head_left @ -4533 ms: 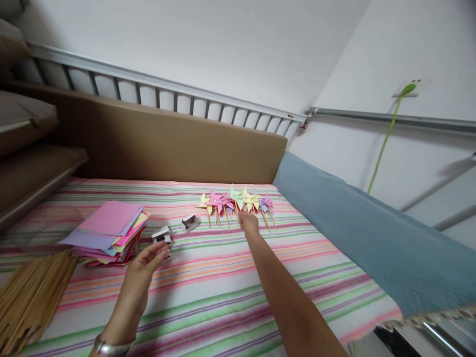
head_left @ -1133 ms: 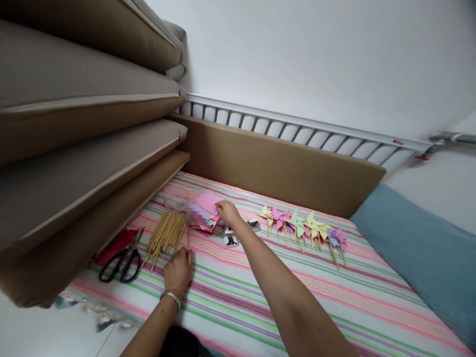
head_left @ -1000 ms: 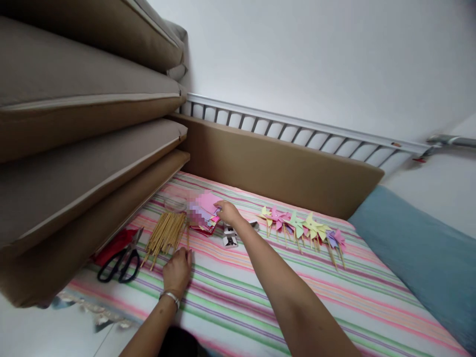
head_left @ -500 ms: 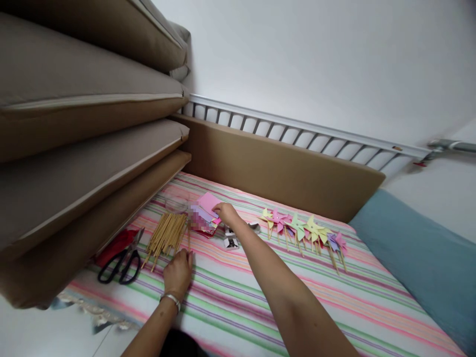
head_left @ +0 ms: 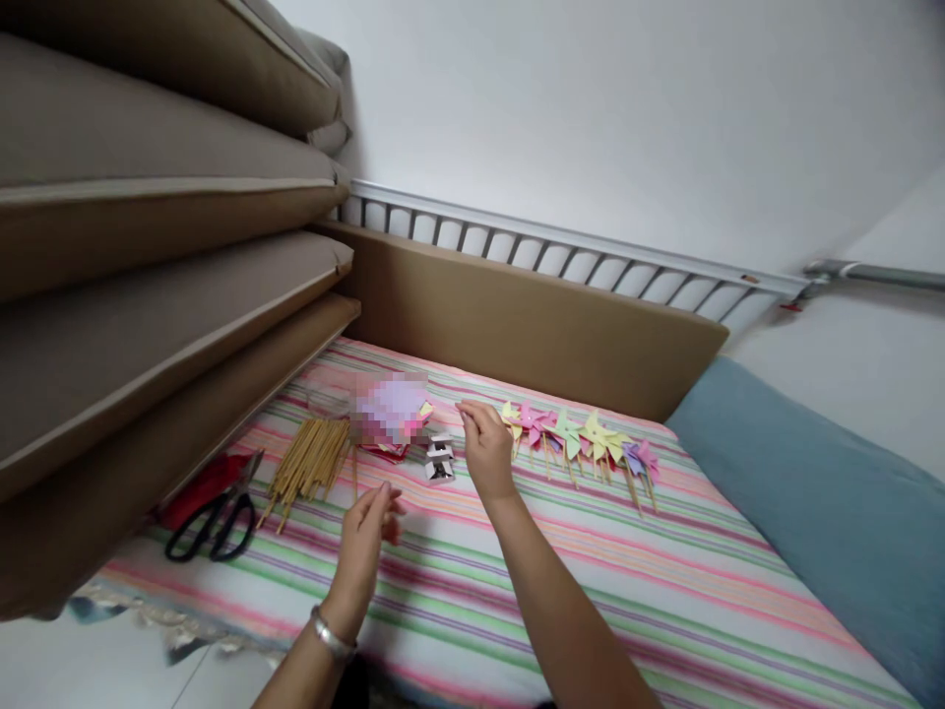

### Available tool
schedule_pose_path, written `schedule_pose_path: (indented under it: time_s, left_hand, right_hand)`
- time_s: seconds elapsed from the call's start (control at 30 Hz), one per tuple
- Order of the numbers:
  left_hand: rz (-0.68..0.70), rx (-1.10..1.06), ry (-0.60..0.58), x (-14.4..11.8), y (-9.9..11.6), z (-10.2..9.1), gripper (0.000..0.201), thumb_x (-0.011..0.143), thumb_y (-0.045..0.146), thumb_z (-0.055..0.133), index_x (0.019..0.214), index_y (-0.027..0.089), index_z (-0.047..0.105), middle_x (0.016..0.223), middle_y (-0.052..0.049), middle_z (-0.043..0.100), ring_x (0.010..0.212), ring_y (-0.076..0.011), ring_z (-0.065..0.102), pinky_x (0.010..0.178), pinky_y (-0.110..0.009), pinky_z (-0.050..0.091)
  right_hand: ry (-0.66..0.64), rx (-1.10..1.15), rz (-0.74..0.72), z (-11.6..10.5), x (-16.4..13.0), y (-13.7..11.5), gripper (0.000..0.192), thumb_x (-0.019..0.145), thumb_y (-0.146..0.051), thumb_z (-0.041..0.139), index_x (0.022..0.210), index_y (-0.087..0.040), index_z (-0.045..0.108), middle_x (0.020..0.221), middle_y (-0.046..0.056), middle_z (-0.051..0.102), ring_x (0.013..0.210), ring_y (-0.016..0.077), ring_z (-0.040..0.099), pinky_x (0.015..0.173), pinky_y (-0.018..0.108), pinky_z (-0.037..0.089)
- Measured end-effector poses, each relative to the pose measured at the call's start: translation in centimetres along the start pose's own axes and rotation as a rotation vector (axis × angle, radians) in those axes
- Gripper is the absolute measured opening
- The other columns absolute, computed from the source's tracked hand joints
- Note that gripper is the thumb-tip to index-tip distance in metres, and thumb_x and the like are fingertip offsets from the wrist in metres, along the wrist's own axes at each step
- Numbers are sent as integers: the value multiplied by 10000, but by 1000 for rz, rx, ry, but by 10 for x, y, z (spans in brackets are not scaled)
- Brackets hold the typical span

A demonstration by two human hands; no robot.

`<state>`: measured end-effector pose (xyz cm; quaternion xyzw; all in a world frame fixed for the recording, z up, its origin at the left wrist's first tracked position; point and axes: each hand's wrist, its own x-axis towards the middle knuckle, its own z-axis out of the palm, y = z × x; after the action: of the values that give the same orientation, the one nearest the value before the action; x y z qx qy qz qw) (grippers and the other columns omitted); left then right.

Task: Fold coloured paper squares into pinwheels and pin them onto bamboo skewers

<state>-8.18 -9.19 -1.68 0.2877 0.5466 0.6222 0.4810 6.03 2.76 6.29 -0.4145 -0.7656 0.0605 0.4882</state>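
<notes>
Bed (head_left: 517, 591) under striped sheet, white wall behind. Left hand (head_left: 369, 537) loosely open, empty; sticks (head_left: 306, 465) at 11 o'clock. Right hand (head_left: 483, 448) pinched, contents unclear; pinwheels (head_left: 576, 438) at 2 o'clock.

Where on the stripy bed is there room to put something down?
The striped sheet is bare in front of the pinwheels, up to the blue blanket. It is crowded at the left: scissors, sticks, paper stack, both hands.
</notes>
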Motion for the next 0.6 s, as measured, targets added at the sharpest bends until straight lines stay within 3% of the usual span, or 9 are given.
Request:
schedule_pose_path:
  time_s: [0.07, 0.17, 0.37, 0.47, 0.6]
  left_hand:
    - [-227, -376, -248, -2, 16, 28, 493, 818, 545, 421, 993, 117, 590, 940, -138, 667, 752, -201, 644, 650, -320, 501]
    - [-354, -660, -396, 6, 31, 63, 517, 812, 565, 431, 945, 101, 615, 1014, -172, 657, 907, -231, 643, 828, -380, 496]
    - [-330, -833, -317, 30, 23, 101, 273, 851, 293, 481, 1038, 141, 608, 1020, -108, 687, 985, -235, 630, 870, -432, 494]
    - [-333, -808, -291, 42, 14, 106, 284, 830, 140, 472, 1084, 104, 594, 1011, -121, 694, 988, -230, 633, 870, -413, 504]
    - [-383, -760, -296, 56, 9, 100, 365, 825, 88, 447, 1178, 83, 541, 1054, -131, 683, 1013, -221, 623, 902, -394, 492]
  right_hand:
    - [74, 97, -26, -13, -29, 5, 260, 877, -162, 414, 1003, -216, 635, 1035, 69, 643, 1013, 176, 577, 904, 358, 457]
    - [73, 165, -35, -23, -65, 18, 275, 876, -147, 417, 1033, -228, 627, 1107, 79, 627, 1053, 181, 576, 902, 361, 478]
    - [32, 176, -4, -34, -90, 45, 290, 848, -111, 447, 1039, -238, 623, 1163, 82, 602, 1080, 190, 567, 909, 363, 486]
    - [-20, 188, -2, -36, -91, 54, 298, 824, -87, 464, 1028, -235, 622, 1165, 78, 597, 1092, 191, 558, 928, 363, 474]
    - [-96, 193, 20, -32, -91, 60, 336, 810, -76, 460, 1065, -243, 600, 1185, 76, 582, 1109, 195, 543, 930, 374, 473]
